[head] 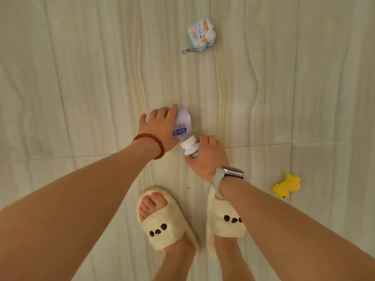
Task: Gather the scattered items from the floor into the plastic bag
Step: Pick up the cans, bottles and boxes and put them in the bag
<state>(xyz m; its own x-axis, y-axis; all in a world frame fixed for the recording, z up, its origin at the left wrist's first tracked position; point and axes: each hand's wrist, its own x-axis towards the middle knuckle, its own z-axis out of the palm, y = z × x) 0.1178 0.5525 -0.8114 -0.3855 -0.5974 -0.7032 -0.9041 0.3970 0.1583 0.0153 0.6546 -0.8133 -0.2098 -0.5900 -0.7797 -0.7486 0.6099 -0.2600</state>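
My left hand point(160, 128), with a red bead bracelet on its wrist, grips a white can with blue lettering point(183, 125) lying on the tiled floor. Beside it, my right hand point(209, 157), with a grey watch on the wrist, holds a small white bottle with a white cap point(189, 148). The can and the bottle nearly touch. A pastel rainbow pouch with a metal clip point(200, 36) lies farther ahead on the floor. To the right lies a yellow toy point(286, 185). No plastic bag is in view.
My feet in cream fluffy slippers point(166, 220) stand just below the hands. Pale wood-grain floor tiles point(81, 88) spread all around.
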